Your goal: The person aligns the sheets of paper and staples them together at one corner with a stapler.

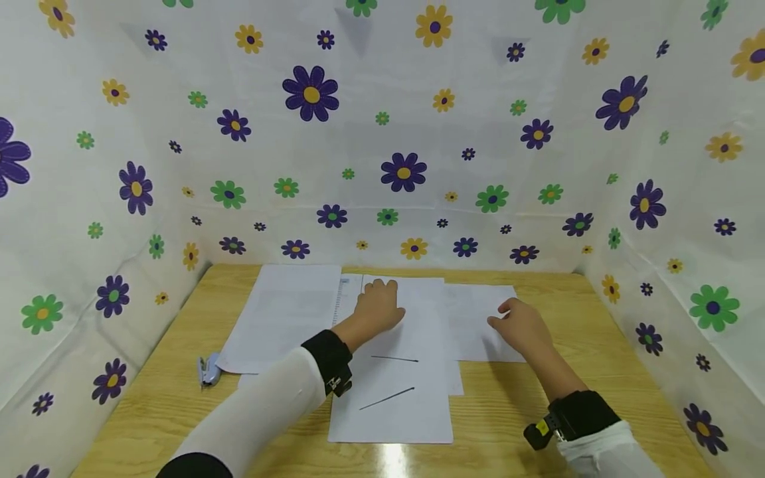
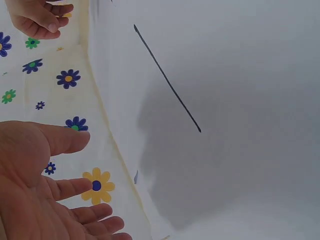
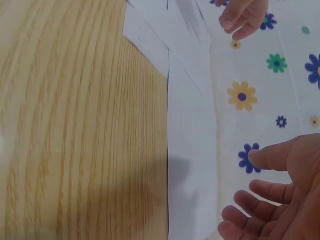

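Observation:
Several white paper sheets lie overlapping on a wooden table (image 1: 538,411). The middle sheet (image 1: 412,345) bears two thin black lines (image 1: 394,359); one such line (image 2: 167,80) also shows in the left wrist view. My left hand (image 1: 378,302) is over the far end of this sheet, palm down, and its fingers (image 2: 75,187) are relaxed and hold nothing. My right hand (image 1: 518,324) is over the right sheet (image 1: 478,312), with its fingers (image 3: 265,192) loosely spread and empty. Whether either hand touches the paper is unclear.
A small grey-blue stapler (image 1: 208,369) lies at the left, beside the near corner of the left sheet (image 1: 287,312). Flower-printed white cloth (image 1: 406,166) walls in the table at the back and on both sides. Bare wood (image 3: 75,125) shows right of the sheets.

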The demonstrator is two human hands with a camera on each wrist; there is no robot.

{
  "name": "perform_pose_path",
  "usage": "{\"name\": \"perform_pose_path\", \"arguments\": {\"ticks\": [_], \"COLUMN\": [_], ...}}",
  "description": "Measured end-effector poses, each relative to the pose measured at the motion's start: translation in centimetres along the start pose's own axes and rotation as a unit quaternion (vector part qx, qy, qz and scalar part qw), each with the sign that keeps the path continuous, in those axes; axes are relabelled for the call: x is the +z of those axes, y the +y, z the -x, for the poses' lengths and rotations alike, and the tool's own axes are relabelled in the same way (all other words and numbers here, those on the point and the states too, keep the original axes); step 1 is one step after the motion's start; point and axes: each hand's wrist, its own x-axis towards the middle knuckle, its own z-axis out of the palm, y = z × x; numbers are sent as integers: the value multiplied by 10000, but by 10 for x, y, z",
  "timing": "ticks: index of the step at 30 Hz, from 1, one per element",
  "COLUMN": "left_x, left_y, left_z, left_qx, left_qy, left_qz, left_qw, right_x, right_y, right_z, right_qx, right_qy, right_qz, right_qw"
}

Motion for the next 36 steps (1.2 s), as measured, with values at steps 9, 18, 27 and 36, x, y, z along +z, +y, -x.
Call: {"name": "perform_pose_path", "arguments": {"ticks": [9,18,27,36], "left_x": [12,25,38,45], "left_y": [-2,-9,-14,-7], "left_z": [-39,-66,-75,-83], "left_qx": [-24,-72,-139,172], "left_qy": [-116,-290,-400,-535], "left_qz": [73,-189,-280,-496], "left_qw": [9999,9994,9987,9972], "right_x": [-8,-11,-1,8], "right_y": [20,17,18,16], "right_z": [-17,-25,-28,-29], "right_qx": [489,982,1180,1631], "right_qy": [-198,-575,-677,-368], "right_qz": [463,426,618,864], "right_qw": [9975,9926,9888,9821]}}
